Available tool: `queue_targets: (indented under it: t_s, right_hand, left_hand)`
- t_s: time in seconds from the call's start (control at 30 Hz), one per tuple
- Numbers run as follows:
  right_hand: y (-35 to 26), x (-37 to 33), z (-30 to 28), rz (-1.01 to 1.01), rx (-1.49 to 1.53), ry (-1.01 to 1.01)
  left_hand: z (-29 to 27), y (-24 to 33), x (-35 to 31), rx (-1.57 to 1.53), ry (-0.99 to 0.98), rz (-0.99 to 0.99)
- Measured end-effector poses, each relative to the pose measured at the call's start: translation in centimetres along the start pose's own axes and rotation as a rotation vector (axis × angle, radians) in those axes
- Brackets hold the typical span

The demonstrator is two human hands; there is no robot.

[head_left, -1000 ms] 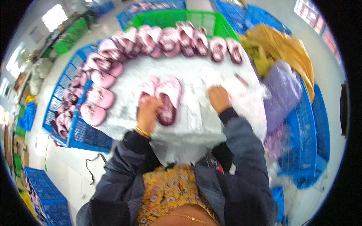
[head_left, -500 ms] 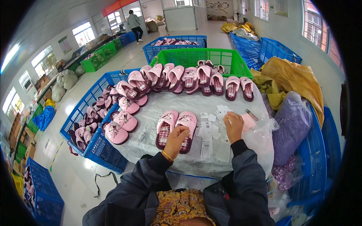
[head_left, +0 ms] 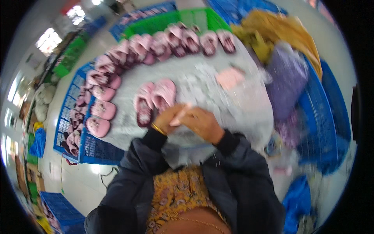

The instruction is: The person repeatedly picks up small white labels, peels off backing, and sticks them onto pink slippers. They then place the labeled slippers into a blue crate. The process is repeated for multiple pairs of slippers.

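My left hand (head_left: 168, 118) and my right hand (head_left: 202, 124) have come together above the near edge of the covered table. Their fingers are closed and touching around a small pale strip (head_left: 180, 115), too blurred to name. Just beyond the left hand lies a pair of pink slippers (head_left: 163, 93) with dark checked insoles; part of the right one is hidden behind that hand. Several white paper tags (head_left: 200, 82) are scattered to the right of the pair. A pink sheet (head_left: 230, 78) lies farther right.
More pink slippers (head_left: 159, 45) line the table's far and left edges. A green crate (head_left: 191, 16) stands behind, a blue crate (head_left: 99, 150) of slippers at the left. Purple bagged material (head_left: 286, 82) and yellow cloth (head_left: 274, 29) crowd the right side.
My right hand has left the paper tags and moved left to meet my left hand. The left hand has drawn slightly back from the slippers. My view has tilted down.
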State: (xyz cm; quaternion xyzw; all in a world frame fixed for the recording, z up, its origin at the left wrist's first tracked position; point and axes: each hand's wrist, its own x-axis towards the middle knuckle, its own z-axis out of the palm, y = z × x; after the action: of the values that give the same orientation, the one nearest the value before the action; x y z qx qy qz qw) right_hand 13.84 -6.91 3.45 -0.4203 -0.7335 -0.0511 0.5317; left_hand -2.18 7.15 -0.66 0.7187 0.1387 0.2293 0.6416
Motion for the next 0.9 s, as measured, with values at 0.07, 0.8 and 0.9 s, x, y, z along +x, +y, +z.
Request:
queue_targets:
  t_s: [0.07, 0.8, 0.9]
  right_hand:
    - [-0.9, -1.4, 0.3, 0.112, 0.012, 0.047]
    - [-2.9, -17.0, -9.9, 0.951, -0.576, 0.507]
    - [-1.9, -18.4, -9.6, 0.913, -0.585, 0.493]
  left_hand:
    - [-0.1, -1.1, 1.1, -0.658, 0.023, -0.324]
    - [17.1, 1.6, 16.1, -0.585, -0.345, -0.344]
    - [19.7, 1.6, 16.5, -0.586, -0.420, -0.361]
